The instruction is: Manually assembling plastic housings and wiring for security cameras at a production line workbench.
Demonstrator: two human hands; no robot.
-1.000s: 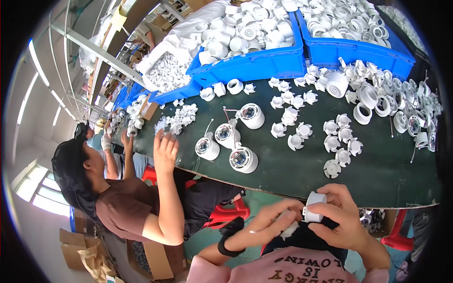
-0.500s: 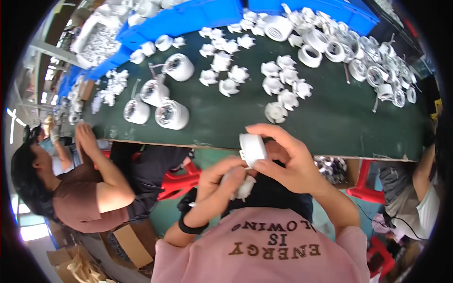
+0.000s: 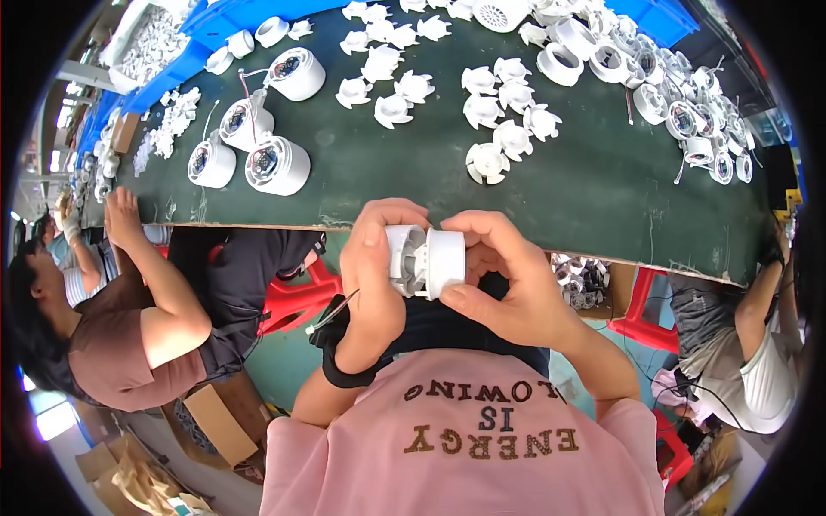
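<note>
Closest to us, just above our pink shirt, our left hand and right hand press two white plastic housing halves together at chest height, just off the near edge of the green counter. To seat them well, we judge the halves need squaring up and even pressure all round. Each grip is wrapped closed on its half, thumbs and fingers curled over the rims. Farther out lie white fan-shaped parts, then round white units with wires. At left, another person's hands rest on the counter.
</note>
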